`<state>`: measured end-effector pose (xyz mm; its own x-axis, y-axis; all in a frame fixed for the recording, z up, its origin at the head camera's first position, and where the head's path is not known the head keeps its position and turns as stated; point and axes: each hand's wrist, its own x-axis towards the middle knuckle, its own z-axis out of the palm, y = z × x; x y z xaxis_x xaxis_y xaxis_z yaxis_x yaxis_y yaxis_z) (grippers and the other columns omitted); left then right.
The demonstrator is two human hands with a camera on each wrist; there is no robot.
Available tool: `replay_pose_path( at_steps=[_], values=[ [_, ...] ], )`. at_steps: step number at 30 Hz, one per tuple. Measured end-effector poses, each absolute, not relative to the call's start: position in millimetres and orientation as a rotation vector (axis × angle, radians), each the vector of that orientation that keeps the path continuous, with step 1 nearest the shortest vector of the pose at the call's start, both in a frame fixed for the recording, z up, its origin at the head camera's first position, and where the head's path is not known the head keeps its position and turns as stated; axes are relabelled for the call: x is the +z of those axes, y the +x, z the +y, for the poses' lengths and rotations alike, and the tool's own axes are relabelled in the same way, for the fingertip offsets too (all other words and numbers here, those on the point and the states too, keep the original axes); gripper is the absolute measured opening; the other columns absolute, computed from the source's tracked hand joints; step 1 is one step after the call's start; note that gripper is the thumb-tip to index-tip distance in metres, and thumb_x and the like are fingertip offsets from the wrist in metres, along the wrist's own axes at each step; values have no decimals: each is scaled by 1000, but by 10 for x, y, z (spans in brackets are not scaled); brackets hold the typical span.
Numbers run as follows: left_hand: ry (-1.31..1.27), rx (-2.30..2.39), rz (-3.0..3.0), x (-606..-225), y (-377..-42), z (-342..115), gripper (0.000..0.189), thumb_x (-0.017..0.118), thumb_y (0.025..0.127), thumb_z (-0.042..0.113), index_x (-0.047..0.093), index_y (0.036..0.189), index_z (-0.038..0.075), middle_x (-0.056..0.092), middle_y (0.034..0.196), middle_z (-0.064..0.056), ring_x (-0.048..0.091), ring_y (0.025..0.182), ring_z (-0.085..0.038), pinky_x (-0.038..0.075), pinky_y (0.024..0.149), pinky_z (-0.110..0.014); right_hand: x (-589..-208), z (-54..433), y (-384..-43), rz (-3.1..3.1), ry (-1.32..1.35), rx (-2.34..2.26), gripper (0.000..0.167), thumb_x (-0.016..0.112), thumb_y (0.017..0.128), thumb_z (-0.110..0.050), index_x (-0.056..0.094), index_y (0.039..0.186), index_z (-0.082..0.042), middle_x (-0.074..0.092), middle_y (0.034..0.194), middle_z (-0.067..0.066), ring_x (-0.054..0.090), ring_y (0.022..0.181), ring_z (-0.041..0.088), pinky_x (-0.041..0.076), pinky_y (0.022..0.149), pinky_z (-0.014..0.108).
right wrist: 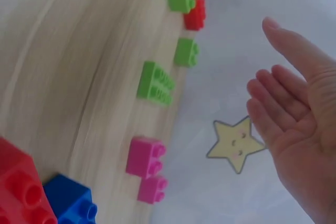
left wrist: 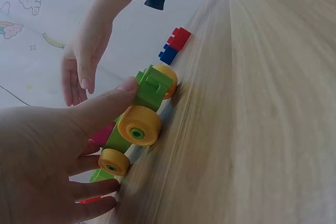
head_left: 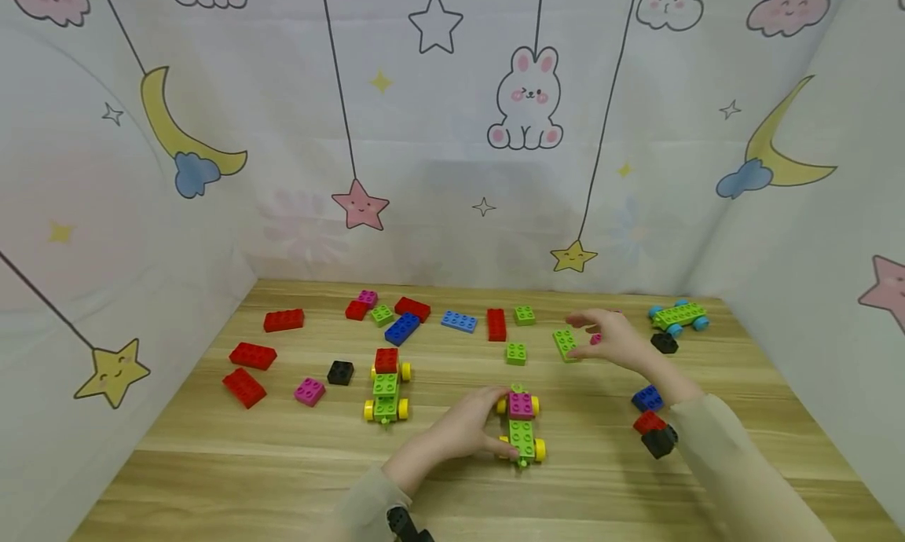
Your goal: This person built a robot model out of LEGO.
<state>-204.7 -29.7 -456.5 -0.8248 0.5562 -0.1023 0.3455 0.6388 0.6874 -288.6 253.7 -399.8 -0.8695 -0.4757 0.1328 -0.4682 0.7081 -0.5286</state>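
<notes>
My left hand (head_left: 468,426) grips a green toy car base (head_left: 522,441) with yellow wheels and a pink brick (head_left: 521,405) on top. In the left wrist view, the thumb presses one end of the car while the other fingers spread along its side. My right hand (head_left: 613,339) hovers over the right side of the table, fingers loosely bent around nothing. Nearest to it lies a long green brick (head_left: 565,345). Pink bricks (right wrist: 146,157), partly covered by this hand in the head view, lie near it in the right wrist view.
A second yellow-wheeled car (head_left: 386,386), topped by a red brick, stands left of the left hand. At back right is a blue-wheeled green base (head_left: 679,316). Blue (head_left: 647,398) and red bricks lie beside the right forearm. Several bricks are scattered at left and back, before a cloth backdrop (head_left: 452,165).
</notes>
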Motion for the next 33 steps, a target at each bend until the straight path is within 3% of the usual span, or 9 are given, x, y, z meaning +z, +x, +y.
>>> replay_pose_path(
  at_steps=[12,33],
  values=[
    [721,968,2561,-4576,-2059,-299,95,83,74,44,38,150,9,42,153,-10,40,140,-29,34,115,-45,-4170,2665,-3145,2738,-783,-881,76,80,81,-13,41,143,9,44,144,31,41,132,48,38,106,61],
    [734,970,2566,-4596,-2068,-297,95,84,74,43,39,149,8,42,152,-12,41,140,-30,35,114,-46,-4397,2675,-3393,2721,-788,-652,85,86,73,-17,43,139,13,46,141,32,42,131,50,42,103,58]
  ],
)
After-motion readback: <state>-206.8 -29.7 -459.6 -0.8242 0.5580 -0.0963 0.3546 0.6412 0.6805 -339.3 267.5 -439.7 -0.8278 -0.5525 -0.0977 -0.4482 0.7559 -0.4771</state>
